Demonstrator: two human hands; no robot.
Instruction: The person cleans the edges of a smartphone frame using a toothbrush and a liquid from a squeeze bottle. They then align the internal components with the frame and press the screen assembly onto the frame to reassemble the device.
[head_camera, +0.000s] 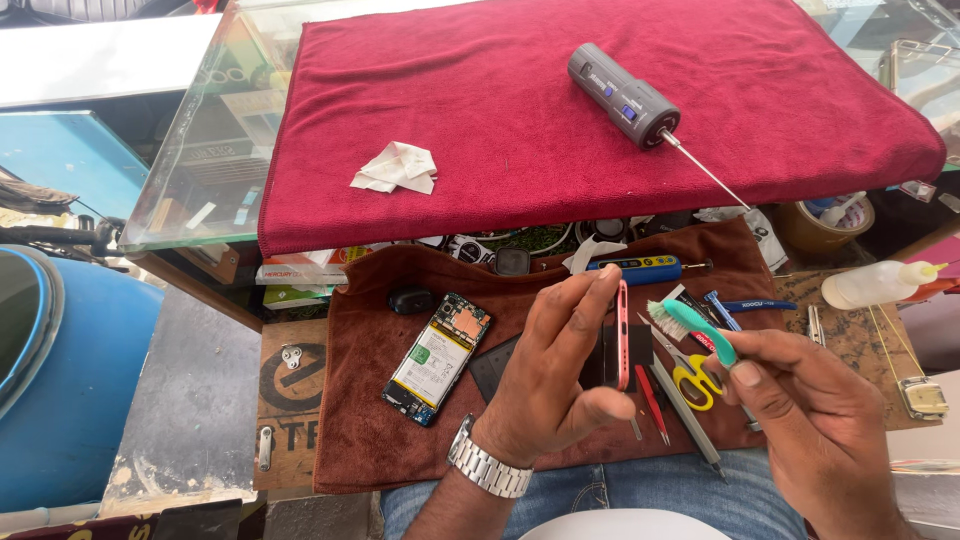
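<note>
- Head view: your left hand sits near the middle of the picture, at about 6 o'clock from the red towel. Its fingers are clenched on a pink phone frame, held upright on its edge, with the thumb low on the near side and the fingertips on top.
- Your right hand is at 3 o'clock from the left one. Its thumb and fingers pinch the handle of a teal brush, whose white bristles point toward 9 o'clock and lie just beside the pink frame.
- At 9 o'clock from your left hand, an opened phone body with its board and battery showing lies flat on the brown cloth, well apart from both hands.
- Under your hands on the same cloth lie yellow-handled scissors, a red-handled tool and grey tweezers.
- At 12 o'clock from the frame, a blue and yellow tool rests at the far edge of the brown cloth.
- Farther toward 12 o'clock, a grey electric screwdriver lies on the red towel with its long bit pointing to 4 o'clock, and a crumpled white tissue sits at 9 o'clock from it.
- At 3 o'clock, near the picture's edge, a white squeeze bottle lies on its side.
- Your left wrist wears a silver wristwatch, at 6 o'clock.
</note>
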